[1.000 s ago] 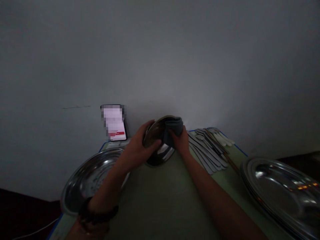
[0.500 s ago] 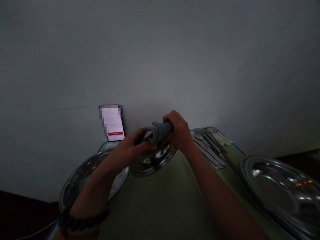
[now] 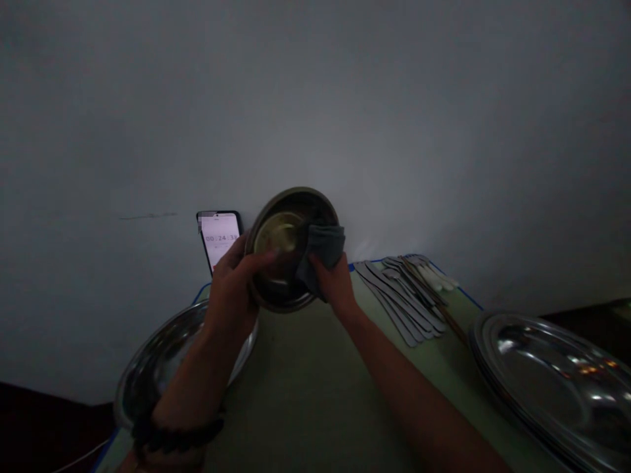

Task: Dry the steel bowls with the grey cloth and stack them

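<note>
A round steel bowl is held up above the table, tilted so its inside faces me. My left hand grips its left rim, thumb over the edge. My right hand presses a grey cloth against the bowl's right inner side. A dark beaded band circles my left wrist.
A green table runs to a pale wall. A large steel plate lies at the left, a stack of steel plates at the right. Several spoons and knives lie in a row at the back right. A lit phone leans on the wall.
The bowl has been lifted and tipped up from lying low over the table to facing me. The cloth has moved from the rim's top to the bowl's right inner side.
</note>
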Demonstrator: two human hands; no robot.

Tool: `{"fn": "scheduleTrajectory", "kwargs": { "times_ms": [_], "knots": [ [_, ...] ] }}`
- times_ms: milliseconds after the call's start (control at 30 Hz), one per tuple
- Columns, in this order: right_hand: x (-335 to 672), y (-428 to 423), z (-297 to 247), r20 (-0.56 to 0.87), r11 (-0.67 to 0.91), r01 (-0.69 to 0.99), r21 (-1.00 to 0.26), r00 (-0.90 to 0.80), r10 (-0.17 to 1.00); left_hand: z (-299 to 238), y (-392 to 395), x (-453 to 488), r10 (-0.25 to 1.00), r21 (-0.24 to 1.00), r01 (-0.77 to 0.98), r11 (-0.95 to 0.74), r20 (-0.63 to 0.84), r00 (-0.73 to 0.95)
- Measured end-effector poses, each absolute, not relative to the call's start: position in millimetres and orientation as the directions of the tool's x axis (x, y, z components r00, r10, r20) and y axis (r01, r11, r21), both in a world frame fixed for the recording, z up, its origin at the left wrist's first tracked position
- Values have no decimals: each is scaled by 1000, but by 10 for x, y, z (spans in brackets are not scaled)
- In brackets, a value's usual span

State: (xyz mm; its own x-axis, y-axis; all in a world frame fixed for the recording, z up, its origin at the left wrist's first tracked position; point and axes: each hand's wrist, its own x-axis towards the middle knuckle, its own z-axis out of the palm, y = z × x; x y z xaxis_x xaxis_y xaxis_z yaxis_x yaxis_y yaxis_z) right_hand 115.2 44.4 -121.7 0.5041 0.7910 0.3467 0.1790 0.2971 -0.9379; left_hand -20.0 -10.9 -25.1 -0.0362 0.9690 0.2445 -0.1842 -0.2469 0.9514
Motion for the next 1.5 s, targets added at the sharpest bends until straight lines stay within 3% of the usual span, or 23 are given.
{"fn": "scheduleTrajectory", "kwargs": {
  "times_ms": [167,267,367,467,633,733,800,900,1000,1100,1200,1300,1400,1500],
  "knots": [
    [1126,448,-1276,301,224,214,-951,461,835,-276,-97,-198,976,967,-131,-217,218,-5],
    [1334,430,-1182,338,209,312,-927,452,825,-271,-111,-267,964,976,-64,-210,217,155],
    [1556,397,-1059,476,294,431,-853,412,777,-255,-143,-356,905,960,92,-264,213,368],
    [1691,342,-916,645,434,550,-713,271,715,-246,-169,-401,901,924,280,-259,126,415],
    [1637,254,-754,854,727,620,-294,-171,491,-274,-160,-349,879,880,389,-273,64,472],
    [1560,246,-769,880,743,627,-234,-189,436,-293,-138,-325,901,854,458,-248,29,433],
    [1553,253,-801,892,715,636,-290,-92,443,-295,-128,-325,907,883,405,-238,53,418],
    [1589,275,-857,840,621,604,-499,163,517,-287,-131,-323,909,957,215,-196,96,406],
    [1573,324,-947,669,490,462,-739,421,613,-285,-145,-278,929,991,-35,-126,130,346],
    [1444,383,-1068,507,361,359,-861,543,669,-306,-145,-192,961,961,-253,-111,168,218],
    [1300,382,-1116,549,264,511,-818,559,622,-341,-121,-112,987,926,-365,-98,138,87],
    [1247,289,-1020,683,178,753,-633,435,587,-369,-103,-62,995,903,-420,-85,98,10],
    [1240,178,-876,629,99,879,-467,251,735,-380,-110,-28,991,901,-414,-131,124,-46],
    [1207,134,-817,509,85,891,-446,174,843,-387,-132,3,984,912,-369,-177,166,-61]
  ]
}}
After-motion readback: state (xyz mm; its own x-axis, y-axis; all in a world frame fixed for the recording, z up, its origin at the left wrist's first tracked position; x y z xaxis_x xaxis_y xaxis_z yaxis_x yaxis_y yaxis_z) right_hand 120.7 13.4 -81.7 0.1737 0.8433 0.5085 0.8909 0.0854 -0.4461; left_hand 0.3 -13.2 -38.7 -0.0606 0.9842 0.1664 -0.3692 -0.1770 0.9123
